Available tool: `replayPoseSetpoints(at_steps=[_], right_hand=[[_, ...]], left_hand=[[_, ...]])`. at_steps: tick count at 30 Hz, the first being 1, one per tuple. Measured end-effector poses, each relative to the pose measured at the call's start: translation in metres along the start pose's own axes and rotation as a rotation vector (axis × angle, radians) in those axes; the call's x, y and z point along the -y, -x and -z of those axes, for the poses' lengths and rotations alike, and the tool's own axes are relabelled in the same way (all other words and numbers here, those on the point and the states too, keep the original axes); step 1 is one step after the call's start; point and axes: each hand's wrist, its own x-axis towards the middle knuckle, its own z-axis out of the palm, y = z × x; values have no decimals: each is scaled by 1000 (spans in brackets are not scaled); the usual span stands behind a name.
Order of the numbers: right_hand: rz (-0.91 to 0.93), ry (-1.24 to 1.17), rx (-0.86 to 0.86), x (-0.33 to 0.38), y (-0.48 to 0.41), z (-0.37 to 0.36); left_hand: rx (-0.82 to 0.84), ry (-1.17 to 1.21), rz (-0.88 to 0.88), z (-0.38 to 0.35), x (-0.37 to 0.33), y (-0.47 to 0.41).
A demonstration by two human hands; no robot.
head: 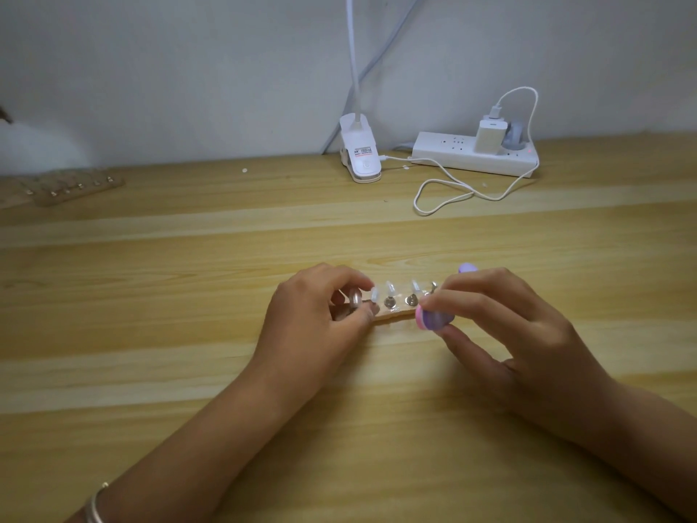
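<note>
My left grip point(320, 307) pinches a small pearly round stud point(355, 298) at the half-hidden left end of a beige card strip point(394, 315) on the wooden counter point(188, 296), my right grip point(528, 334) pinching a purple-and-pink round disc point(432, 319) and covering the strip's right end.

Clip lamp point(360, 152) beside power strip point(452, 157) — white cable point(425, 214) looped.

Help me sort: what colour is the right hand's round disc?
The round disc: purple, pink edge; head view.
</note>
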Motion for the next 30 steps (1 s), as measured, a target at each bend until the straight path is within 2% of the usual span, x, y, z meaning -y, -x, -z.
replayPoseSetpoints(at_steps=[8, 13, 17, 19, 23, 30], right_hand=[[-27, 6, 7, -2, 0, 1], [-31, 21, 7, 0, -1, 2], [-62, -10, -4, -1, -2, 3], [-91, -59, -27, 1, -2, 4], [-83, -160, -82, 9, -3, 9], [-13, -91, -22, 14, -3, 11]], left_hand=[[-58, 35, 93, 6, 3, 3], [-124, -194, -133, 4, -2, 7], [-172, -77, -222, 9, -8, 10], [-133, 71, -261, 10, -13, 13], [52, 291, -239, 7, -18, 15], [114, 272, -303, 2, -13, 16]])
